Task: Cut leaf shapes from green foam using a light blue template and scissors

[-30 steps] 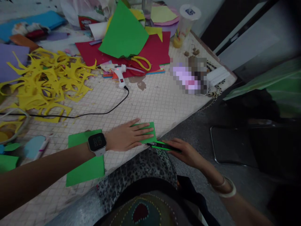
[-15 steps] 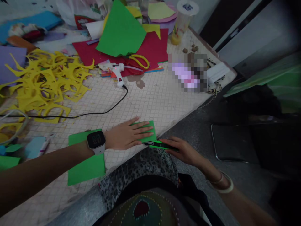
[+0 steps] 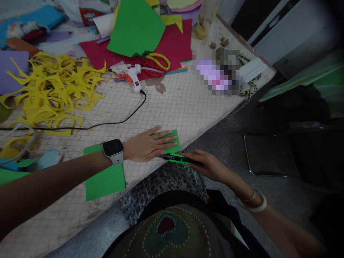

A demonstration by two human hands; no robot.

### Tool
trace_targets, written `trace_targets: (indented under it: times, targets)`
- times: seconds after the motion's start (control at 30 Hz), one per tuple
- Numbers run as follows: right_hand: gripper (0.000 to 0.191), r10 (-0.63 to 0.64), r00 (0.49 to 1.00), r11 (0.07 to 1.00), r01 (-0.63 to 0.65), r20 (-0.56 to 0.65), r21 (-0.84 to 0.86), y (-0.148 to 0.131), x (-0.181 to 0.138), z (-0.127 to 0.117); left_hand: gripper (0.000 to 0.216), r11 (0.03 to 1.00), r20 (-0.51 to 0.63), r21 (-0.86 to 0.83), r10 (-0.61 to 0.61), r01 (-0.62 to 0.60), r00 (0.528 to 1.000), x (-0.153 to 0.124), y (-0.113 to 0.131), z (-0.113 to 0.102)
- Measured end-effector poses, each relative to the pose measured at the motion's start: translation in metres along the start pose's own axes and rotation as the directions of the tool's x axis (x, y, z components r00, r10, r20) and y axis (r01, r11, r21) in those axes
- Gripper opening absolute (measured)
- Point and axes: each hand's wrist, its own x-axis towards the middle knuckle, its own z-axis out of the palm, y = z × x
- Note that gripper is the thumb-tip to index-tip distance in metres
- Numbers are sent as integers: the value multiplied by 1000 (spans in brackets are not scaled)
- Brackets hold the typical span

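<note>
**Left hand flat on a green piece, right hand around a slim tool**

The desk is crowded on its far and left sides. At the left, yellow scraps lie in a tangled heap, and a black cord runs from the left edge, along the near side of the heap, to a white glue gun. Beyond the gun, a big green sheet overlaps a red sheet; a yellow handle loop sits at their near side. A blurred-out object lies on the right part of the desk. A second green sheet lies near, partly under the left forearm, which crosses it. A chair stands on the floor to the right.

At the far right, a clear cup has something yellow in its bottom. A plastic bag stands at the far left; its contents cannot be made out.

The left hand's grip is spread flat, palm down, over the green piece, which lies by the desk's near edge and shows past the fingertips. The right hand's grip is closed on the black and green tool, whose tip points left, close beside the left thumb, along the piece's near edge. Whether the tip touches the piece cannot be told.
</note>
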Motion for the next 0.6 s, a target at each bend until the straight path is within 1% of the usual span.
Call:
trace_targets:
  times: [0.1,0.2,0.3,0.37,0.43,0.5,0.6]
  targets:
    - [44,13,1000,1000,-13,1,-5,-2,-3,1,52,1000,8,-12,4,-4,1000,0,-2,1]
    - [43,17,1000,1000,-17,14,-1,-6,2,5,51,1000,19,-12,0,0,1000,0,-2,1]
    - [42,5,999,999,-7,45,34,-10,8,10,50,1000,17,-5,-10,10,1000,1,-1,2]
    - [42,16,998,998,-19,55,63,-12,6,9,50,1000,7,3,-7,7,1000,0,-1,3]
    - [42,35,997,994,-41,62,96,-10,-5,1,51,1000,-13,16,1,-1,1000,0,0,4]
    - [39,51,996,990,-61,77,130,-6,-24,-15,57,999,-49,39,-10,12,999,-1,2,3]
    - [36,101,993,985,-108,58,137,5,-50,-47,68,991,-146,79,-93,105,985,0,10,2]
